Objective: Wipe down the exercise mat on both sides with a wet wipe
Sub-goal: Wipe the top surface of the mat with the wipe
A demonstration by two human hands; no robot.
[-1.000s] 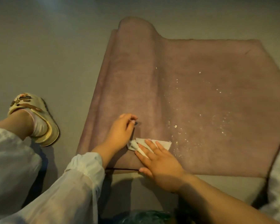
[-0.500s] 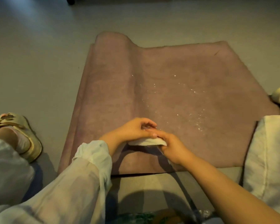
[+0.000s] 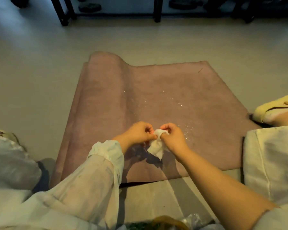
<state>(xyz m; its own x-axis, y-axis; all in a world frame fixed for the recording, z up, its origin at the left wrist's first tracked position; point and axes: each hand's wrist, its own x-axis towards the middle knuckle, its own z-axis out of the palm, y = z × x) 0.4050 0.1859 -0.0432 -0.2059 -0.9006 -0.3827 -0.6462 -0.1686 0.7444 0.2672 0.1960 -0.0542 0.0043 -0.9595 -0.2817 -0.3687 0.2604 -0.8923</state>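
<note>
Your wet wipe (image 3: 157, 145) hangs bunched above the near edge of the exercise mat (image 3: 181, 90), pinched by your left hand (image 3: 138, 132) and right hand (image 3: 173, 136); droplets glisten mid-mat, far-left end curled, so wiping and the underside likely remain

The floor (image 3: 40, 72) is carrying the exercise mat (image 3: 181, 90). The mat is lying partly unrolled. Two slippered feet are resting beside it.
</note>
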